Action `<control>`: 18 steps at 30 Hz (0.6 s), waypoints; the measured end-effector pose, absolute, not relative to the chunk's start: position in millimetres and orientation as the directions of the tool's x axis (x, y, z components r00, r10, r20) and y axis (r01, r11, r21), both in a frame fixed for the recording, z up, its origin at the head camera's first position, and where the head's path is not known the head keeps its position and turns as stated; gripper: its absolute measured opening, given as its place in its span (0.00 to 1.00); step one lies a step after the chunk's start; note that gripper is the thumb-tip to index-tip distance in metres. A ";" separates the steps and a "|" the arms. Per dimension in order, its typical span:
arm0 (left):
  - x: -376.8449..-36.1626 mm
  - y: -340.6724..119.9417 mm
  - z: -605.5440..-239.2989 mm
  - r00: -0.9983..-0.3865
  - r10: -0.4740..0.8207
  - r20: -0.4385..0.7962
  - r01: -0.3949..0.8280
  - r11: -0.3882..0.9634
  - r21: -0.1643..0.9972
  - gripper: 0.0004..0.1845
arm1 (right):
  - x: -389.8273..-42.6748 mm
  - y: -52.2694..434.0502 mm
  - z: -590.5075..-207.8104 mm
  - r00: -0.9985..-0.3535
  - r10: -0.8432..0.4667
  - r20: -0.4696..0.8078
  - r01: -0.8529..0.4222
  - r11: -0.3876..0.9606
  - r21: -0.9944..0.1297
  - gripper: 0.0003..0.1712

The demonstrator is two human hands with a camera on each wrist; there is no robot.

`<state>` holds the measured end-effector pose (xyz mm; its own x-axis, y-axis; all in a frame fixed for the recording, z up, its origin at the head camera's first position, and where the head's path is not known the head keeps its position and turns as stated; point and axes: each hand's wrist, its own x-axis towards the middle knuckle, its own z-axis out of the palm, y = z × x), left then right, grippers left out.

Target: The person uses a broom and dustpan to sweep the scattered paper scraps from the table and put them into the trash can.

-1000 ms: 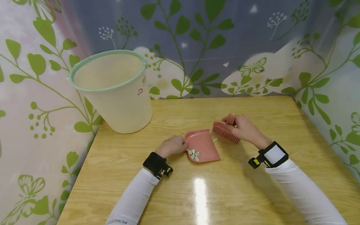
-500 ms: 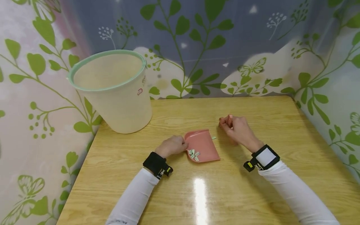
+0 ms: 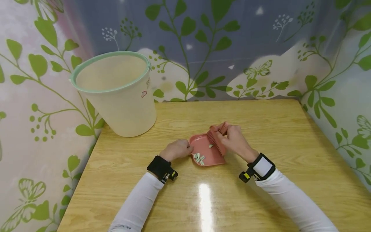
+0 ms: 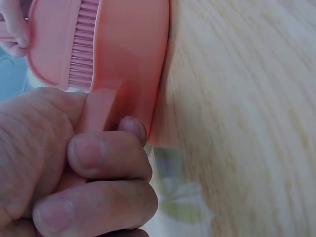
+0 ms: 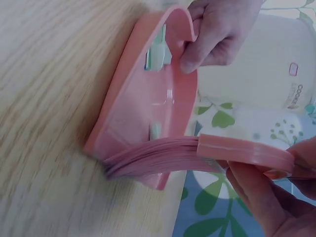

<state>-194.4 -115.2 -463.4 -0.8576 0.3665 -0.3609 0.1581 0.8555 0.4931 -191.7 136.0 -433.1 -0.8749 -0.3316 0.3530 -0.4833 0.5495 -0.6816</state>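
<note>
**Sweeping Loose Scraps into the Handheld Dustpan**

Start with the hands, which sit nearest you. Your left hand [image 3: 177,149] has its fingers curled tight round the short handle of the pink dustpan [image 3: 207,154], which lies flat on the wooden table [image 3: 203,199]. The left wrist view confirms thumb and fingers wrapped round the handle. Maintain this grip and press the pan's front lip against the wood so that nothing slips under it.

Your right hand [image 3: 234,140] pinches the handle of the pink brush [image 3: 215,141] between curled fingers. The bristles rest on the pan's open mouth, bent inward against its floor. One small pale scrap [image 3: 210,146] lies on the pan floor just beside the bristles. A cluster of scraps [image 3: 199,158] has gathered at the handle end.

To complete the stroke well:

1. Draw the brush toward the handle end in one short, light pass. Hard pressure flexes the bristles and may flick the scrap out.
2. Keep the bristle row square across the pan.
3. Hold the pan level while the brush is in it.

Farther away, at the table's left rear corner, stands the cream bin with the green rim [image 3: 116,93], upright, open-topped and well apart from the pan.
</note>
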 end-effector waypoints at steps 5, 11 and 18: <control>-192.8 -116.6 -464.3 -0.861 0.367 -0.353 0.151 0.846 0.511 0.26 | -192.3 134.9 -423.8 -0.884 -0.348 0.313 -0.458 0.505 -0.732 0.05; -184.8 -115.8 -464.9 -0.871 0.353 -0.340 0.147 0.849 0.507 0.24 | -211.0 126.8 -402.2 -0.918 -0.224 0.326 -0.386 0.331 -0.861 0.12; -168.3 -111.0 -466.2 -0.872 0.383 -0.304 0.201 0.847 0.491 0.25 | -235.8 85.9 -402.8 -0.920 -0.283 0.272 -0.347 0.261 -0.901 0.13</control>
<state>-168.3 -111.0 -466.2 -0.8723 0.3833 -0.3035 0.2013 0.8473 0.4914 -235.8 85.9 -402.8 -0.9197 -0.2832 0.2720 -0.3467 0.2606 -0.9010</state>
